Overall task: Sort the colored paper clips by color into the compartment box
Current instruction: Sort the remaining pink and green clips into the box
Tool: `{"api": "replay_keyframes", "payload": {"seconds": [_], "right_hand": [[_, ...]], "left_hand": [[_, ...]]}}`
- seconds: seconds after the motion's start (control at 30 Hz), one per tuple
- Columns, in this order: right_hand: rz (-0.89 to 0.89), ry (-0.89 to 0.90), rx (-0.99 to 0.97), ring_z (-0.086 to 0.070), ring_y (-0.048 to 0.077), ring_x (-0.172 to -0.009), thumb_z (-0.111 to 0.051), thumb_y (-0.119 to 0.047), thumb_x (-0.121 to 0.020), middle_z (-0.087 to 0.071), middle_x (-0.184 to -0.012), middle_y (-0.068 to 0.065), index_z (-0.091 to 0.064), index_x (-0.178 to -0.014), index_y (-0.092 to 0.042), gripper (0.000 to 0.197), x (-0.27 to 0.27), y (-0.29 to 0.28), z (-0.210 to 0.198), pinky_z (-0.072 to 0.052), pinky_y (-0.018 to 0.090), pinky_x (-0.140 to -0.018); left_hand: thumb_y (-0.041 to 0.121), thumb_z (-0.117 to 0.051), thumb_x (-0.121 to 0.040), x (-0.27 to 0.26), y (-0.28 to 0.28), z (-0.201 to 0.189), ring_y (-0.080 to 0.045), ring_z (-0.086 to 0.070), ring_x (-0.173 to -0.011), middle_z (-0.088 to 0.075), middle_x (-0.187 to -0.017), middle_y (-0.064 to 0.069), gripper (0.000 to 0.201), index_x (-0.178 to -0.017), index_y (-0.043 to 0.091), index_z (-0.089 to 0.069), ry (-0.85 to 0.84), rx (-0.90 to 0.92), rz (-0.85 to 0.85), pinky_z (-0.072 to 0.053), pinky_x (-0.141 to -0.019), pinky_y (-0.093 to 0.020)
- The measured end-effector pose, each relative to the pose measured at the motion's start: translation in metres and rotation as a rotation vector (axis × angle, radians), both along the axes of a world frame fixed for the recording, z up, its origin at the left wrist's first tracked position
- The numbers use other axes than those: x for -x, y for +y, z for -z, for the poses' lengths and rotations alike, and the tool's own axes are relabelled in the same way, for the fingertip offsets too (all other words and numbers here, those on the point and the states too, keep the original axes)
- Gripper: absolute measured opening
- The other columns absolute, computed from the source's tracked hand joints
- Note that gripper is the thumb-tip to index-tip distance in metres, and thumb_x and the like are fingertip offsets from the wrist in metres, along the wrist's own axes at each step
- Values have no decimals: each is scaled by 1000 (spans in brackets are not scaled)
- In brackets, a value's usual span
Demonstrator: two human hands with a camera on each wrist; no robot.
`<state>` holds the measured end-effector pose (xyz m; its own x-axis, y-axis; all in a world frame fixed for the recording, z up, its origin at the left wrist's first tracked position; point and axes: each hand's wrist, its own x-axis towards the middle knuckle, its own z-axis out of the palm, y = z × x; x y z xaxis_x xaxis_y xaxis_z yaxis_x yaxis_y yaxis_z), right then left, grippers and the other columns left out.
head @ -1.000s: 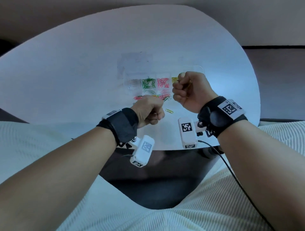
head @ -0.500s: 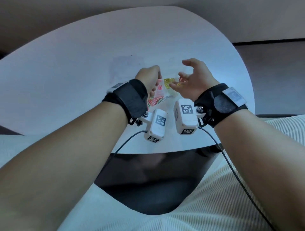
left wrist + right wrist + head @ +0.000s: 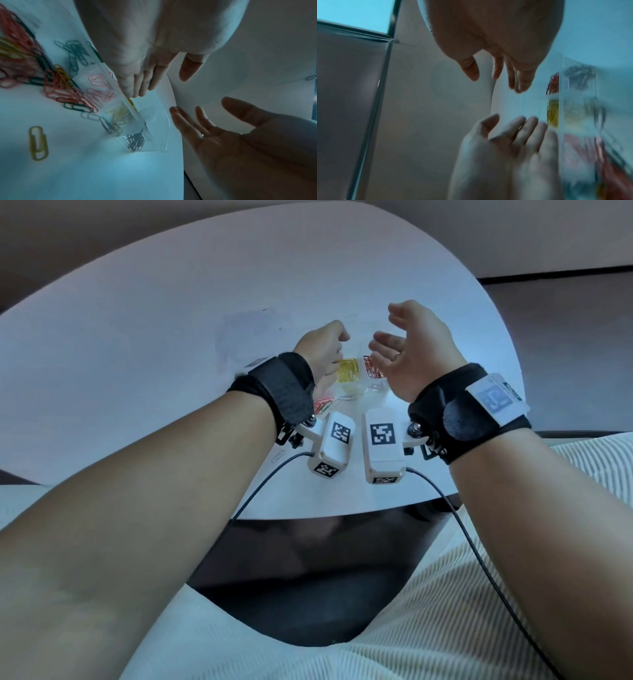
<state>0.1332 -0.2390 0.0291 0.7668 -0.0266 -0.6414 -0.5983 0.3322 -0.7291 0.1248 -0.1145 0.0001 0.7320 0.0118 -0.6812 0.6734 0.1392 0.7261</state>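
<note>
Left hand (image 3: 137, 75) with straight fingers on the compartment box (image 3: 164, 121), centre of the left wrist view on the desk (image 3: 102, 169); right hand (image 3: 223, 142) spread, empty. Best to steady the box, then pinch one loose yellow clip (image 3: 38, 142), lower left, and drop among yellows.

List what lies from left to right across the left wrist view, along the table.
Mixed pile of red, yellow and dark paper clips → lone yellow paper clip → pink paper clips in the clear compartment box → left hand's fingers on the box → open right hand.
</note>
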Motion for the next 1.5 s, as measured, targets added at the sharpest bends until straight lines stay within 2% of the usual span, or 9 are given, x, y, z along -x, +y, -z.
{"api": "replay_keyframes", "payload": {"seconds": [0.13, 0.23, 0.33, 0.47, 0.6, 0.8, 0.97, 1.37, 1.5], "right_hand": [[-340, -105, 321, -66, 23, -74, -54, -15, -90, -70, -89, 8, -66, -92, -9, 13, 5, -7, 1, -57, 35, -75], [-832, -163, 704, -65, 17, -66, -59, -17, -89, -71, -82, 3, -71, -89, -11, 13, 13, -4, 10, -58, 32, -69], [-1089, -213, 859, -68, 17, -69, -65, -15, -88, -73, -80, 3, -74, -86, -14, 10, 25, 4, 29, -60, 32, -68], [-1059, -353, 1046, -63, 14, -69, -72, -13, -84, -70, -80, 1, -77, -92, -11, 9, 39, 18, 52, -51, 22, -65], [-1042, -390, 1124, -65, 23, -95, -74, -14, -84, -71, -104, 7, -74, -103, -13, 19, 51, 23, 76, -51, 26, -85], [-1001, -454, 1214, -67, 24, -90, -67, -13, -87, -73, -98, 7, -75, -100, -14, 15, 59, 22, 94, -54, 31, -83], [-973, -331, 1179, -66, 24, -86, -73, -19, -77, -69, -101, 6, -67, -100, -25, 24, 63, 24, 100, -57, 35, -80], [-1085, -250, 1236, -62, 28, -83, -73, -22, -76, -66, -98, 10, -68, -90, -15, 17, 66, 30, 100, -44, 26, -65], [-1099, -264, 1228, -63, 27, -81, -73, -20, -75, -67, -96, 9, -68, -88, -15, 15, 66, 30, 98, -44, 25, -64]], "left_hand": [[22, -50, -89, 13, 16, -7, -24, -62, -98, -64, -108, -9, 31, -113, 5, -61, -69, -39, -40, -52, -91, -34], [9, -48, -89, 26, 34, -20, -24, -62, -69, -66, -81, -10, 17, -93, 7, -65, -214, -198, -12, -52, -65, -28], [2, -51, -85, 47, 54, -21, -18, -58, -56, -67, -71, -6, 16, -83, 11, -65, -297, -461, 147, -47, -54, -24], [7, -58, -80, 75, 85, -5, -15, -63, -58, -70, -71, -2, 15, -79, 18, -67, -249, -752, 310, -48, -56, -21], [14, -63, -80, 89, 110, 12, -19, -65, -74, -70, -78, 0, 10, -82, 22, -69, -202, -906, 385, -49, -67, -25], [13, -64, -84, 87, 94, 35, -17, -63, -93, -70, -102, -1, 21, -103, 15, -71, -364, -983, 553, -48, -85, -26], [16, -54, -90, 78, 81, 45, -31, -63, -93, -70, -100, -12, 22, -104, 11, -70, -405, -1163, 597, -50, -81, -33], [9, -54, -89, 81, 77, 66, -32, -60, -98, -67, -106, -12, 23, -108, 12, -66, -302, -1146, 640, -50, -83, -36], [6, -55, -85, 82, 77, 68, -32, -60, -90, -68, -97, -11, 20, -103, 12, -61, -315, -1117, 635, -51, -80, -38]]}}
